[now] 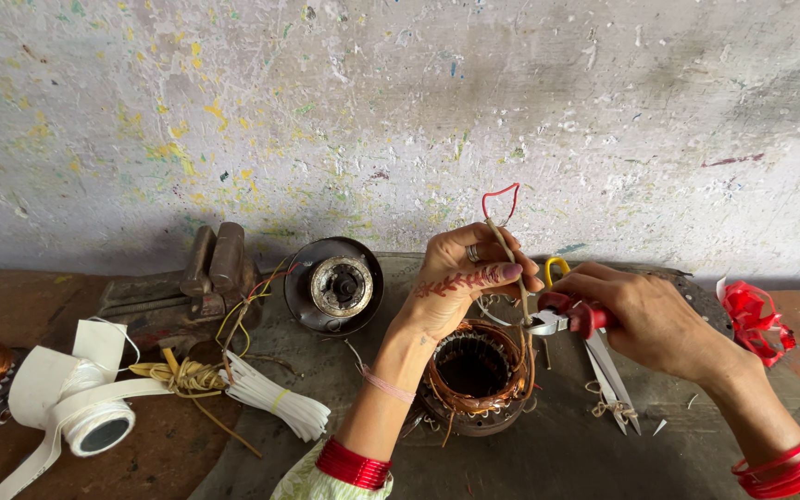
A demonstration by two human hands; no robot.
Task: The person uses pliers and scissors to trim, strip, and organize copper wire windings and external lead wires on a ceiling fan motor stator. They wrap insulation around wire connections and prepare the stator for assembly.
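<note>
Head view: left hand point(460, 278) pinching wire point(508, 243), right hand point(636, 315) gripping pliers point(562, 319) below it; slipping risks nicking stator point(474, 370) coils.

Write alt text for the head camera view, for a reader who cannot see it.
Two hands work over a copper-wound motor stator on a bench: the left hand pinches a thin sleeved wire upright, and the right hand holds red-handled pliers to it. A roll of white tape, a vise and scissors lie around.

Scissors point(611, 375) beside stator point(474, 375) (touching)
</note>
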